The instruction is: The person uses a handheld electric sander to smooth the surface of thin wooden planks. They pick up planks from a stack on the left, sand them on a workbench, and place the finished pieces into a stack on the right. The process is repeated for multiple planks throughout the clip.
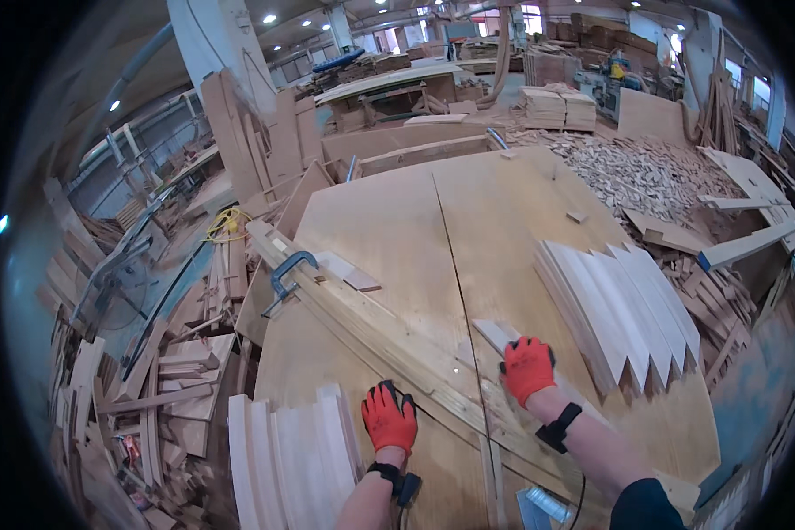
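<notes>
My left hand [389, 420], in a red glove with dark fingertips, rests palm down with its fingers apart. It is beside the right edge of a row of pale wooden strips [300, 459]. My right hand [528, 369], gloved alike, is closed over a short pale wooden board [495, 334], whose far end sticks out past the fingers. Between the hands a long wooden beam [380, 340] runs diagonally across the tabletop [371, 212]. A blue-grey C-clamp [284, 276] grips the beam near its far end. A small wood piece [360, 280] lies next to it.
Pale boards with pointed ends [623, 300] are stacked at the right. A metal-and-blue object [546, 508] lies at the near edge. Wood offcuts [181, 380] crowd the left floor, and a scrap heap [636, 172] spreads at the far right. A pillar [225, 62] stands far left.
</notes>
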Tool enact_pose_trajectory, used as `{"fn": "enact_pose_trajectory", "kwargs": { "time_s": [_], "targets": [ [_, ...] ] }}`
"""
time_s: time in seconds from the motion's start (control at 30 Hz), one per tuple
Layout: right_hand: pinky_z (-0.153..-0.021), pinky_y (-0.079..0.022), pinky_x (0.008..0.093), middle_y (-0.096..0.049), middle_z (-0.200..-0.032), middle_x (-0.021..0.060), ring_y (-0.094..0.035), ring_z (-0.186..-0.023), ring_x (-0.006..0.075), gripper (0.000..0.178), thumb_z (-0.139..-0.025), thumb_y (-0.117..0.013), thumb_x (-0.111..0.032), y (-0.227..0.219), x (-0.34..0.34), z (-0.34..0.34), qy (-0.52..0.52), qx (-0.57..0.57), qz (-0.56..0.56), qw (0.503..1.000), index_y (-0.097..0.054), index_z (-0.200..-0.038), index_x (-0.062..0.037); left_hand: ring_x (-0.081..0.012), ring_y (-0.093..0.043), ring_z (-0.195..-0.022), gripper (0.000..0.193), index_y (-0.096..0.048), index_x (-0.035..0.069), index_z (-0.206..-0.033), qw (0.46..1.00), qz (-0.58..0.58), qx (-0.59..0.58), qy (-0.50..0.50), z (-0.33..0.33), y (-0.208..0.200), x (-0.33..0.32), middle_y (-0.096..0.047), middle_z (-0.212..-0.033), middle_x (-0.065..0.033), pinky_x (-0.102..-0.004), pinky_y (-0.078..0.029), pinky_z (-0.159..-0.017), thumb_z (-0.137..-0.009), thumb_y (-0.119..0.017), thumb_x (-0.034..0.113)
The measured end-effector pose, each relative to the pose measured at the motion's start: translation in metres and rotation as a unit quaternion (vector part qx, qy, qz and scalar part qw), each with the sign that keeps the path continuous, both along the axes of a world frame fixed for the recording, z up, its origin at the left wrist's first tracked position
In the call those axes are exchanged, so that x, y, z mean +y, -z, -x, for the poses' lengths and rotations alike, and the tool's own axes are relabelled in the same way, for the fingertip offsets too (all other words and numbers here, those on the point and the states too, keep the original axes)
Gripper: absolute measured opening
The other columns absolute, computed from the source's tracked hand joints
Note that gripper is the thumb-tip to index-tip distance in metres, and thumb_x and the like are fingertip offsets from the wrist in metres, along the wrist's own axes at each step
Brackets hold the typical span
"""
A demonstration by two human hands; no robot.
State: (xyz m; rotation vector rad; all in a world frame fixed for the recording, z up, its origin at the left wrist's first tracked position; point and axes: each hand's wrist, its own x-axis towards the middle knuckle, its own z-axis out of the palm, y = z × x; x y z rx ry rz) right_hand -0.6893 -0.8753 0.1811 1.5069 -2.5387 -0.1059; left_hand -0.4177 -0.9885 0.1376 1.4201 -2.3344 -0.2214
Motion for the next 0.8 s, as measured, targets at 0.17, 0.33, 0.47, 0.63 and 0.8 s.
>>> {"fn": "enact_pose_trajectory", "kwargs": {
  "time_s": [0.17, 0.33, 0.47, 0.63, 0.8],
  "targets": [
    [-0.085, -0.054, 0.0449, -0.072, -0.110, 0.0145, -0.070, -0.102, 0.0330, 0.056, -0.087, -0.068, -0.054, -0.002, -0.069, -0.030, 0.031, -0.221, -0.012, 0.975, -0.062, -0.118, -0.0083, -0.0392, -0.040, -0.140, 0.066, -0.048, -0.001, -0.143, 1.000, 0.024, -0.004, 0.003, -0.007, 0.002, 0.002, -0.050, -0.146, -0.0219, -0.0540, -0.024, -0.119, -0.094, -0.058, 0.041],
    [-0.087, -0.056, 0.0438, -0.072, -0.112, 0.0157, -0.070, -0.105, 0.0310, 0.048, -0.092, -0.065, -0.044, 0.011, -0.059, -0.057, 0.067, -0.260, -0.011, 0.963, -0.061, -0.117, -0.0043, -0.0383, -0.040, -0.140, 0.067, -0.047, 0.000, -0.145, 1.000, 0.020, 0.001, -0.003, -0.029, 0.016, 0.054, -0.050, -0.147, -0.0211, -0.0539, -0.024, -0.119, -0.094, -0.057, 0.042],
    [-0.083, -0.056, 0.0417, -0.072, -0.104, 0.0136, -0.071, -0.100, 0.0309, 0.043, -0.089, -0.066, -0.029, -0.006, -0.045, -0.074, -0.088, -0.197, 0.049, 0.975, -0.058, -0.122, -0.0031, -0.0388, -0.037, -0.142, 0.067, -0.043, 0.002, -0.148, 1.000, 0.004, 0.001, 0.003, -0.036, 0.013, 0.058, -0.049, -0.148, -0.0206, -0.0535, -0.021, -0.121, -0.094, -0.057, 0.039],
    [-0.094, -0.053, 0.0423, -0.068, -0.117, 0.0157, -0.066, -0.109, 0.0258, 0.032, -0.102, -0.049, -0.023, -0.100, -0.015, -0.046, -0.432, -0.354, 0.117, 0.821, -0.061, -0.127, -0.0054, -0.0388, -0.041, -0.140, 0.065, -0.047, 0.000, -0.145, 0.999, 0.041, -0.016, -0.015, -0.055, 0.014, 0.070, -0.050, -0.147, -0.0217, -0.0533, -0.024, -0.119, -0.094, -0.058, 0.040],
    [-0.069, -0.055, 0.0497, -0.069, -0.089, 0.0240, -0.069, -0.079, 0.0398, 0.049, -0.089, -0.069, -0.048, -0.138, 0.009, 0.051, 0.124, -0.120, 0.280, 0.944, -0.065, -0.100, -0.0007, -0.0403, -0.043, -0.136, 0.059, -0.048, 0.001, -0.143, 0.999, 0.035, 0.030, 0.027, -0.021, 0.006, 0.082, -0.052, -0.143, -0.0223, -0.0528, -0.025, -0.119, -0.094, -0.059, 0.031]
  ]
}}
